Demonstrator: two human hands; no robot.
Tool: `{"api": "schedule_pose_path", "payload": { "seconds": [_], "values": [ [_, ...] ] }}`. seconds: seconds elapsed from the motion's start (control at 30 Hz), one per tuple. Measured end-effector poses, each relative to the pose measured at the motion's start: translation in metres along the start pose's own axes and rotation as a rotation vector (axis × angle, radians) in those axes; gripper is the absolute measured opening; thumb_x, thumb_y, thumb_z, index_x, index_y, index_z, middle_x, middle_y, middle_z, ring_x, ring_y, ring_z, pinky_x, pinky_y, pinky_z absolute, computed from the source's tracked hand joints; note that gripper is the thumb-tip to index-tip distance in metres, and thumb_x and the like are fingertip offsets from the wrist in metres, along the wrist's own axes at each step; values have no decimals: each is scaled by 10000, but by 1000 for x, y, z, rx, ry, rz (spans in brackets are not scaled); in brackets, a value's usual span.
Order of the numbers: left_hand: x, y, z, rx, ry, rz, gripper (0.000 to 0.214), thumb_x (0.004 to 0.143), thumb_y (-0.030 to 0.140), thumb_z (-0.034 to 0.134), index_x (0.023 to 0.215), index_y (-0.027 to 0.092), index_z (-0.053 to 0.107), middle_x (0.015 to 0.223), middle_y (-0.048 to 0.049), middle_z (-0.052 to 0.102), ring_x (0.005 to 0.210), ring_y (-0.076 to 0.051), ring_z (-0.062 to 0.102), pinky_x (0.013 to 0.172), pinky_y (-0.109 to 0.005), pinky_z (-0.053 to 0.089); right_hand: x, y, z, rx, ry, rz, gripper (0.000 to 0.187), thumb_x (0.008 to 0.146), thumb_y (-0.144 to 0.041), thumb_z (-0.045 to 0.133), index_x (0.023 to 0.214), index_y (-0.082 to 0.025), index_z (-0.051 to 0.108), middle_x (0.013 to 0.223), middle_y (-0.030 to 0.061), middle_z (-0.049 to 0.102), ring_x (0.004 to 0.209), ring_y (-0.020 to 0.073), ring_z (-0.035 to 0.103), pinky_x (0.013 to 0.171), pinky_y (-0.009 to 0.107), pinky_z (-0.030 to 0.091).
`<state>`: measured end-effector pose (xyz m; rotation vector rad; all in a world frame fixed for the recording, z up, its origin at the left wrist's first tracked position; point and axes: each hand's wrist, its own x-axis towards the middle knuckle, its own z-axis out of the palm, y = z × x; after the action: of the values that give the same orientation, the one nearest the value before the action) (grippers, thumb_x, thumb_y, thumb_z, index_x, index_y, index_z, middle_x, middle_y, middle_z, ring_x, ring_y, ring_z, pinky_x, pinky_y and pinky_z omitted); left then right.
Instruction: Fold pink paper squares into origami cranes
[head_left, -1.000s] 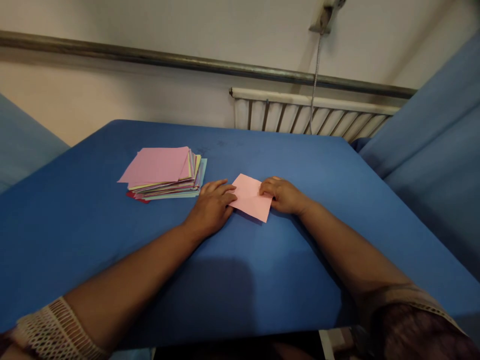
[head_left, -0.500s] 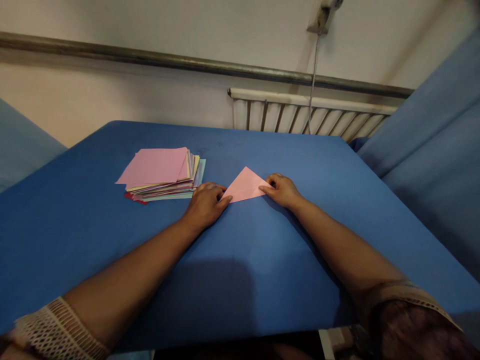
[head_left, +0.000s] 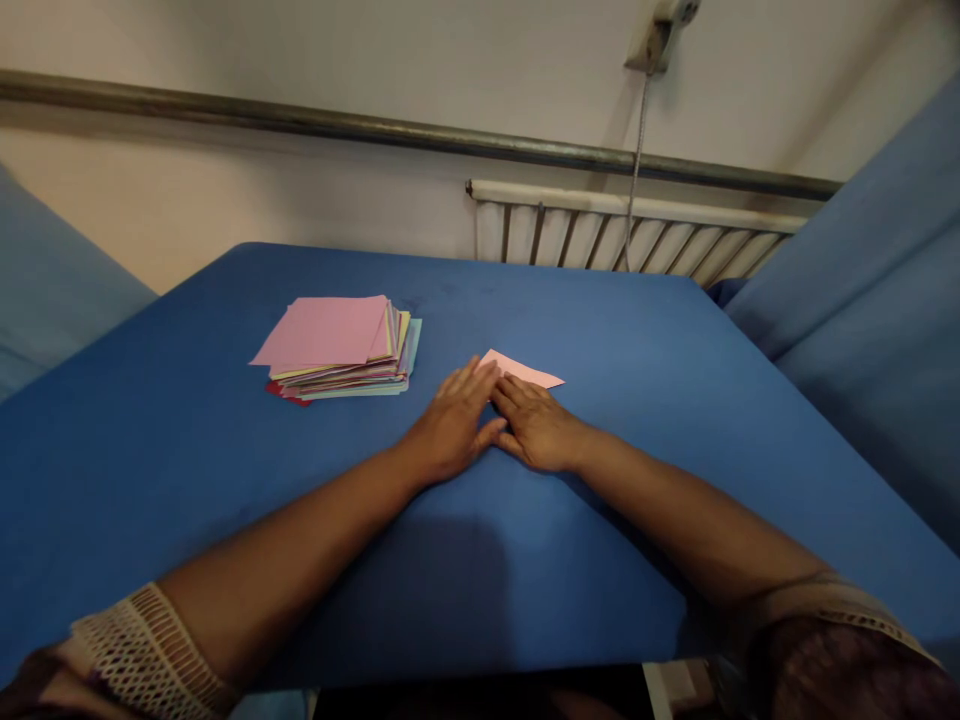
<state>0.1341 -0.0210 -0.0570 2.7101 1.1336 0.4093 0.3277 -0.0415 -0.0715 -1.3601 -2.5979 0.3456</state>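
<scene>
A pink paper sheet [head_left: 525,371], folded into a triangle, lies on the blue table [head_left: 225,470]. My left hand [head_left: 454,425] and my right hand [head_left: 536,425] lie flat side by side on its near part, fingers stretched out and pressing it down. Only the far tip and right corner of the triangle show beyond my fingers. A stack of coloured paper squares [head_left: 341,348], pink on top, sits to the left of my left hand.
A white radiator [head_left: 622,235] stands against the wall behind the table, under a grey rail [head_left: 375,128]. A cord [head_left: 637,140] hangs down in front of it. Blue upholstered surfaces [head_left: 862,300] flank the table on both sides.
The pink square was folded into a triangle, and both hands then moved together from its side corners onto its near edge, flattening it.
</scene>
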Motion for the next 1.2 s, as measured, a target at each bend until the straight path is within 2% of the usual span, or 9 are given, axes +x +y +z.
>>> {"api": "schedule_pose_path", "payload": {
  "seconds": [0.1,0.2,0.5,0.57,0.67,0.77,0.97,1.1,1.2],
  "values": [
    [-7,13,3,-39,-122,64,841,928,587,428,1538,62,181,1615,-214,218,1512,-285,168,1212,-443,209,-1,-3,0,-7,-28,27,738,977,-569,364,1546,-111,259,1618,180,230,1512,306,166,1213,490,176],
    [-12,18,5,34,-184,-19,905,899,669,399,1529,45,220,1605,-246,212,1503,-344,175,1202,-503,186,-3,-6,0,-19,-34,96,748,972,-590,347,1543,-112,269,1628,182,190,1517,318,136,1209,506,162],
    [-20,23,-1,150,-205,-157,974,837,735,458,1488,19,347,1574,-289,258,1481,-438,173,1177,-581,172,-3,16,-8,-81,23,519,913,917,-683,364,1508,9,289,1594,272,218,1494,405,161,1177,545,195],
    [-19,24,-1,166,-213,-165,971,841,733,452,1485,14,352,1574,-290,258,1478,-442,181,1176,-579,175,1,17,-11,-109,91,496,863,936,-641,368,1497,13,313,1593,264,229,1498,397,152,1189,541,166],
    [-16,26,-1,193,-214,-159,981,842,735,444,1469,-15,365,1563,-306,270,1468,-447,208,1177,-558,189,13,11,-12,-106,157,302,707,989,-524,326,1521,-57,304,1619,171,234,1514,321,138,1216,498,119],
    [-15,25,-1,200,-193,-139,972,833,737,457,1438,-23,407,1545,-313,305,1452,-446,254,1175,-543,204,26,6,-10,-34,79,142,655,1006,-494,290,1532,-102,296,1624,125,247,1510,263,184,1217,433,169],
    [-15,20,-7,226,-196,-190,940,858,727,419,1436,-13,416,1526,-306,349,1432,-452,297,1175,-546,210,30,17,-3,-23,81,381,740,992,-529,296,1514,-4,290,1595,218,270,1491,354,209,1194,492,196],
    [2,22,-5,162,-92,-212,887,900,666,395,1482,-1,330,1573,-273,280,1484,-404,197,1185,-534,204,31,21,1,-40,110,433,616,994,-362,297,1506,-20,315,1598,193,279,1488,327,227,1186,480,208],
    [23,28,4,46,-39,-92,858,924,648,351,1527,49,233,1609,-223,227,1509,-331,157,1197,-488,207,33,23,3,-11,103,441,582,995,-338,295,1514,-76,322,1604,155,287,1488,306,233,1178,481,221]
  ]
}}
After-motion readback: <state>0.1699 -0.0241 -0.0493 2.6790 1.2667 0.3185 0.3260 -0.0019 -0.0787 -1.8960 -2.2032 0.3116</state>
